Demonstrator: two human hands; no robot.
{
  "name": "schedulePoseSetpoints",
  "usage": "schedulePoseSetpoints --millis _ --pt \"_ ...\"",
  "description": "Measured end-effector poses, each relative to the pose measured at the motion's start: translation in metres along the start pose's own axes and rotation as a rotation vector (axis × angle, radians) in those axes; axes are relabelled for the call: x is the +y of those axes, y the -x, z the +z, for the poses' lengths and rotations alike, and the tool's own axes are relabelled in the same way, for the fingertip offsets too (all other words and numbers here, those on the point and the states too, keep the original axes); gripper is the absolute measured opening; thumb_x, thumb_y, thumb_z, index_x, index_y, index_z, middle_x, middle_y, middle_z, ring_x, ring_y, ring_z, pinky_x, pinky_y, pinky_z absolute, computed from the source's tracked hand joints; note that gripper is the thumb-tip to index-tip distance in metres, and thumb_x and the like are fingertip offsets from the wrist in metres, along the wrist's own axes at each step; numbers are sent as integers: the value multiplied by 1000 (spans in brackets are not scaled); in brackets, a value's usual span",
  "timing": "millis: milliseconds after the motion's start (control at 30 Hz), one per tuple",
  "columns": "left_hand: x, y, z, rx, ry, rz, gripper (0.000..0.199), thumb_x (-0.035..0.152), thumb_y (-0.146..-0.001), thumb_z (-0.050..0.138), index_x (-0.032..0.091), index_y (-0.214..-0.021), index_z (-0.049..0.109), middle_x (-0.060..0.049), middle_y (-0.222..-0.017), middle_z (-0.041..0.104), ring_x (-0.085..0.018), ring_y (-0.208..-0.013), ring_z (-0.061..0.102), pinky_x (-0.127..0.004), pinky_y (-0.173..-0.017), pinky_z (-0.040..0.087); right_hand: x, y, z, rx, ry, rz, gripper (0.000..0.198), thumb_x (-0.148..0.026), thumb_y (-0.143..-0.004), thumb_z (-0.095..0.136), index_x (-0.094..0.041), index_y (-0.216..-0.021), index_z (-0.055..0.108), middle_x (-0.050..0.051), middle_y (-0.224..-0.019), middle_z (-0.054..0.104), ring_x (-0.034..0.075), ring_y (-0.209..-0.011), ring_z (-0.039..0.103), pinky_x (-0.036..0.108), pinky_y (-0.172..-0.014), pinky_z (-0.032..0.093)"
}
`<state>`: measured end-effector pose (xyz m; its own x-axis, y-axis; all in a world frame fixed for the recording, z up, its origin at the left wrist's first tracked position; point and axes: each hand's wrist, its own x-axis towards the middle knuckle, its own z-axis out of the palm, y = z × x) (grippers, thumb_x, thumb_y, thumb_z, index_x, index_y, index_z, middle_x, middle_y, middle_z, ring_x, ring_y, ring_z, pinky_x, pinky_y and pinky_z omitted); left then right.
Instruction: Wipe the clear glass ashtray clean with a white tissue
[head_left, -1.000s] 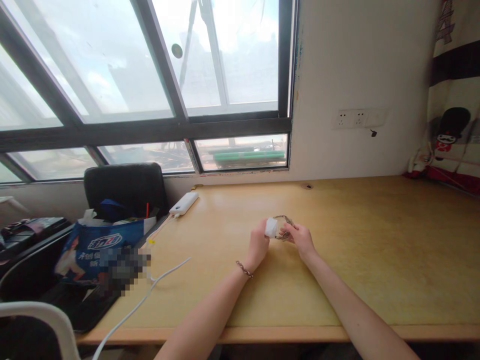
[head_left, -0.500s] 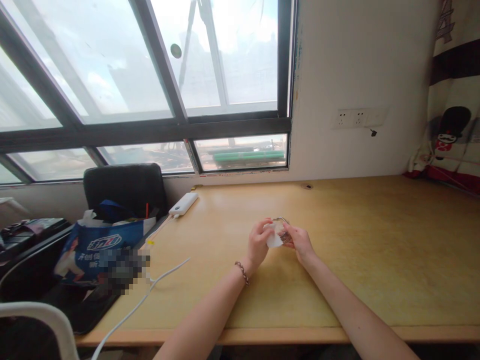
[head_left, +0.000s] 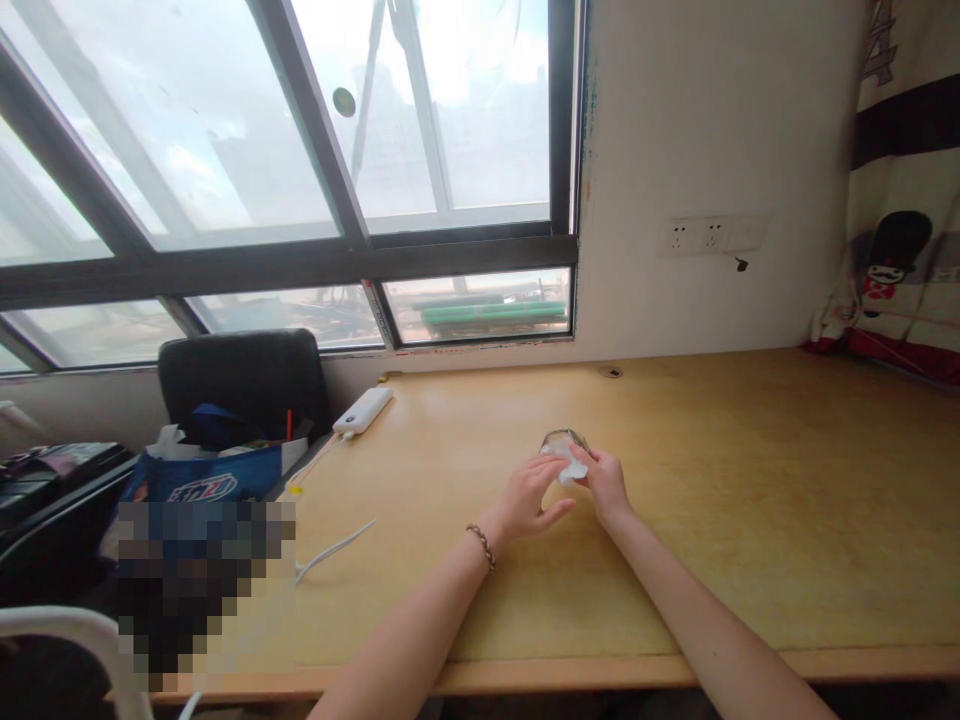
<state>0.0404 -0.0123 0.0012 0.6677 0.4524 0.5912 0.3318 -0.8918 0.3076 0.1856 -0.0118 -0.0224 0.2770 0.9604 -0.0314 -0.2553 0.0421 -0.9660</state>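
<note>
Over the middle of the table, my right hand (head_left: 606, 482) is closed around a looped metal band (head_left: 564, 434) that looks like a wristwatch; its face is hidden. The thumb also presses a crumpled white tissue (head_left: 573, 468) against the loop. My left hand (head_left: 534, 493), with a braided bracelet on its wrist, has its fingers stretched out and its thumb spread away. Those fingertips lie at the left side of the tissue, touching or nearly touching it.
The wooden table (head_left: 750, 520) runs below a window. At its left lie a white power bank (head_left: 363, 410) and a white cable (head_left: 337, 548). A black chair (head_left: 244, 380) holds a blue bag (head_left: 199, 480). Sockets (head_left: 697, 236) are on the wall; a curtain (head_left: 900, 200) hangs at right.
My left hand has loosened from its curled grip on the tissue and its fingers have straightened. The tissue has shifted slightly right, onto the metal loop. The right hand keeps its hold.
</note>
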Motion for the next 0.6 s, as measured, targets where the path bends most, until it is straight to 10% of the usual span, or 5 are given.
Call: schedulePoseSetpoints --millis 167,433,600 --pt "-5 -3 -8 -128 -87 -32 29 40 -81 39 16 -91 54 -9 -92 61 -19 -93 54 -35 -89 37 0 3 3 -52 75 -88 34 -43 -57 66 -11 -69 62 4 -63 62 16 -58 57 24 -53 45" --pt "14 -8 -7 -52 -193 -159 59 51 -71 51 16 -118 40 -13 -117 49 -23 -115 38 -42 -101 19 -6 5 0 -196 -80 35 37 -46 -61 63 -12 -78 64 5 -72 65 17 -64 59 29 -62 48" --pt "12 -7 -14 -66 -97 -96 33 38 -73 54 22 -101 52 -5 -107 56 -18 -105 47 -39 -104 12 -6 8 5 -346 -304 120 39 -47 -68 57 -15 -88 63 8 -92 64 19 -80 59 30 -70 47"
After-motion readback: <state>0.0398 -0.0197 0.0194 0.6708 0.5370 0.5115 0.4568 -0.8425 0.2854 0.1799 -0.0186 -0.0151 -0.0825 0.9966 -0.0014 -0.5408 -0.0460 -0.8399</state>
